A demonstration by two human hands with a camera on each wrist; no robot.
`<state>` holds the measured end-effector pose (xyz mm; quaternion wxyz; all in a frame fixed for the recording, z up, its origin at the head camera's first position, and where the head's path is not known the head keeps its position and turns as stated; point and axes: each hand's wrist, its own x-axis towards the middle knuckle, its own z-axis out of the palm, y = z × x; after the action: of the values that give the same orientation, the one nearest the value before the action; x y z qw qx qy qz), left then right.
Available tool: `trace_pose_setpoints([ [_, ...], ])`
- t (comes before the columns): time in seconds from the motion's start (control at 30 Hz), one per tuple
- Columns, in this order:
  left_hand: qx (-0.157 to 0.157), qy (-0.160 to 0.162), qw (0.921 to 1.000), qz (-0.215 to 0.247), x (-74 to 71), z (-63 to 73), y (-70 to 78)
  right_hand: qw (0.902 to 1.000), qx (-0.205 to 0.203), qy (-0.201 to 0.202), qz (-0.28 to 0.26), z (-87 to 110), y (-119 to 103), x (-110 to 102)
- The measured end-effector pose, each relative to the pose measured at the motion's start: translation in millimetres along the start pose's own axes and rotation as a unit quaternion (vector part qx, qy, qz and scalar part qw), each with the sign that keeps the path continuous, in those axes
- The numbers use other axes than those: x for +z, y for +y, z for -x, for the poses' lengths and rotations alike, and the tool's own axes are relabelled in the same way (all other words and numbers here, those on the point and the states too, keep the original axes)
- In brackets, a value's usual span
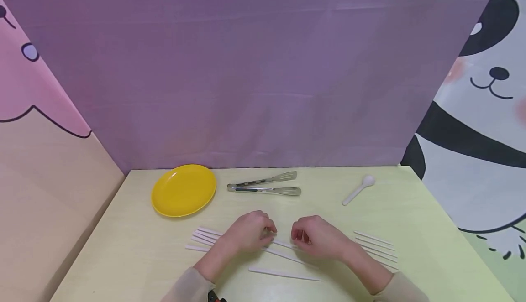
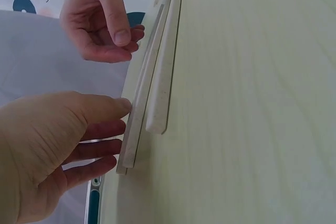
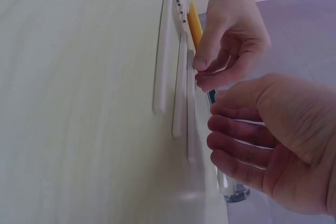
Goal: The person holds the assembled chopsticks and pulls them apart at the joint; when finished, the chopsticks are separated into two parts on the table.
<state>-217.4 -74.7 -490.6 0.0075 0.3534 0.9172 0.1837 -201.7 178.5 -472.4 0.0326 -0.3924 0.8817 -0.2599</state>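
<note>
Pale chopsticks lie on the table in front of me. One chopstick (image 1: 285,274) is nearest the front edge, and two more, including a middle chopstick (image 1: 283,254), run between my hands. My left hand (image 1: 251,231) hovers above these with loosely bent fingers and holds nothing. In the left wrist view its thumb tip overlaps the edge of a chopstick (image 2: 144,98). To its right, my right hand (image 1: 320,237) is also relaxed, its fingers bent and nothing between them. The right wrist view has its fingers beside the end of a chopstick (image 3: 190,124).
Several chopsticks (image 1: 205,234) lie grouped at the left, partly behind my left wrist, and several chopsticks (image 1: 376,247) at the right. Farther back are a yellow plate (image 1: 183,190), metal tongs (image 1: 263,189) and a pale spoon (image 1: 358,191). A purple curtain (image 1: 263,74) hangs behind the table.
</note>
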Motion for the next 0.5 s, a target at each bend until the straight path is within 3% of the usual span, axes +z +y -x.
trace_pose_setpoints([
  [0.27, 0.004, -0.012, 0.9999, -0.002, 1.7, -0.3, 0.3, 0.9998, 0.001, -0.009, -0.018, -2.3, -4, 7],
  [0.5, 0.023, -0.014, 0.9993, -0.025, 4.0, -0.3, 0.8, 0.9997, 0.01, -0.024, -0.002, -3.8, -1, 15],
])
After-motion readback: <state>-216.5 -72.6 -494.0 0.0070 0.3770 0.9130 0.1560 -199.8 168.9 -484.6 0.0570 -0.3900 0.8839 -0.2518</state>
